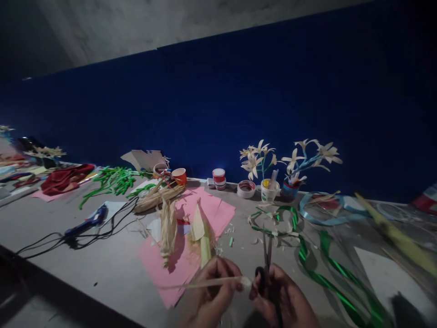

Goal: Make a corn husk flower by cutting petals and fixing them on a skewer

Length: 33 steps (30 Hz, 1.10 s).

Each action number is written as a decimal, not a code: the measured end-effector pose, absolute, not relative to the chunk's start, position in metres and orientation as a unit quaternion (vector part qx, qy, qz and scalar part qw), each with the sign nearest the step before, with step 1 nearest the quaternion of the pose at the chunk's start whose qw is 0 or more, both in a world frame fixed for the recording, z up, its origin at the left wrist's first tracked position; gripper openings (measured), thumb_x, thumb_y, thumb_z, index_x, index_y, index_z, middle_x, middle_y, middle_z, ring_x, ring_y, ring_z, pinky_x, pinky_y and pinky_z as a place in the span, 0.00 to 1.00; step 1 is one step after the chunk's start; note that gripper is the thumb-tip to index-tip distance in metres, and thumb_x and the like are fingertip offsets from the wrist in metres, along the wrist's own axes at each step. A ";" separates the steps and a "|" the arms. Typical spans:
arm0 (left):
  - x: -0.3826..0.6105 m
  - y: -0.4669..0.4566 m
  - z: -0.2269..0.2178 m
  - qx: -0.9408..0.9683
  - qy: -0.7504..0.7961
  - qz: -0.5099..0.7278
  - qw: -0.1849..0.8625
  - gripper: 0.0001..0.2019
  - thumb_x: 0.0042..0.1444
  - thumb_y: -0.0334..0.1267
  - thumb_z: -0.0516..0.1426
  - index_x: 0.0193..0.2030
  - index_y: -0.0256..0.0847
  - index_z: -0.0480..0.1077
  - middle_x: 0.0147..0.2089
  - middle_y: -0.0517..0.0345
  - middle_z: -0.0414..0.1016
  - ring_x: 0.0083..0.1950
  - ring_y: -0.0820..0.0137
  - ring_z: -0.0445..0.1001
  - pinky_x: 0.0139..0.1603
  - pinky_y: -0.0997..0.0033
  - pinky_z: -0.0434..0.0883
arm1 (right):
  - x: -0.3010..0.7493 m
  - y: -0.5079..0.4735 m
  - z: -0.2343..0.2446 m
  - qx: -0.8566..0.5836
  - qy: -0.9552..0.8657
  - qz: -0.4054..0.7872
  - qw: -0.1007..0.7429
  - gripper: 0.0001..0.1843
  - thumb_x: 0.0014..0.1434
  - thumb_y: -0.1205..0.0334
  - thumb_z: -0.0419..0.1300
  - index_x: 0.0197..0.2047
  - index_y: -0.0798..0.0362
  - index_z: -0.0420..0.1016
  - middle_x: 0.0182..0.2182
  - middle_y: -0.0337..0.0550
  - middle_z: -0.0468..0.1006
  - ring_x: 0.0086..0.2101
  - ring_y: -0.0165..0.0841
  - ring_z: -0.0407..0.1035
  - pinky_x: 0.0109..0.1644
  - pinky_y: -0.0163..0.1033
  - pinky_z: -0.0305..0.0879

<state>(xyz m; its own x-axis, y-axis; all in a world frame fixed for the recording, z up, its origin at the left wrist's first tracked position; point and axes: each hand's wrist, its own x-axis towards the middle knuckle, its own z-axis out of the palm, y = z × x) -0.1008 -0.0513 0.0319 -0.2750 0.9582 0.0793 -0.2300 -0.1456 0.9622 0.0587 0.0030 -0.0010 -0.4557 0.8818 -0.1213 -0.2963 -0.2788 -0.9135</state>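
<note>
The left hand (pixel 218 284) pinches a narrow, pale, fibrous strip (pixel 205 283) between thumb and fingers; the strip lies across that hand, low in the middle of the view, its broader end close to the right hand (pixel 278 294). That right hand grips slim metal scissors with black handles (pixel 268 255), the blades pointing up and away; the dim light makes it hard to tell how far they are parted.

Just beyond the left hand, a pointed, papery cream husk on a pale green stalk (pixel 205 239) and a wrinkled, tapering bundle of dry husk (pixel 168 230) lie over flat, square-cornered pink paper sheets (pixel 155 259). Beyond the scissors, small pale scraps surround a ring of thin green cord (pixel 254 223), and glossy green satin ribbon (pixel 336 287) loops down to the right. To the left, a blue glue gun (pixel 85 223) trails black cables; between it and the straight front edge, the smooth grey worktop (pixel 85 278) shows.

Along the back, a red-and-white lidded jar (pixel 219 178) carries print too small to read. A white cup with a green mark (pixel 269 193) holds cream petalled flowers (pixel 251 165), before a matt dark-blue panel (pixel 218 109).
</note>
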 end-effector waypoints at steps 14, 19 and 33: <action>-0.083 -0.038 0.045 0.484 0.422 0.513 0.569 0.15 0.53 0.48 0.63 0.31 0.38 0.68 0.30 0.59 0.67 0.33 0.70 0.65 0.34 0.72 0.61 | 0.078 0.003 0.021 -0.340 -0.436 0.712 0.433 0.13 0.41 0.57 0.73 0.30 0.52 0.78 0.24 0.39 0.79 0.25 0.33 0.71 0.29 0.33 0.65; -0.073 -0.039 0.032 0.492 0.427 0.504 0.567 0.16 0.54 0.50 0.62 0.30 0.38 0.66 0.30 0.57 0.69 0.32 0.70 0.66 0.35 0.72 0.62 | 0.082 0.002 0.024 -0.371 -0.456 0.648 0.484 0.11 0.42 0.64 0.72 0.31 0.49 0.77 0.26 0.37 0.80 0.28 0.34 0.73 0.34 0.34 0.69; -0.063 -0.043 0.031 0.387 0.433 0.536 0.613 0.18 0.51 0.51 0.64 0.27 0.40 0.64 0.25 0.61 0.68 0.28 0.71 0.66 0.34 0.72 0.63 | 0.083 0.002 0.025 -0.384 -0.453 0.637 0.491 0.14 0.45 0.49 0.70 0.28 0.50 0.76 0.23 0.40 0.80 0.24 0.36 0.73 0.28 0.35 0.70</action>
<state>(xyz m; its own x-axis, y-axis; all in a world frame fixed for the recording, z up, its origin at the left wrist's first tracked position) -0.0633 -0.0428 0.0308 0.0510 0.9919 -0.1163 -0.3215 0.1266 0.9384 0.0835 0.0019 0.0249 -0.2230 0.9737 -0.0455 -0.2772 -0.1081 -0.9547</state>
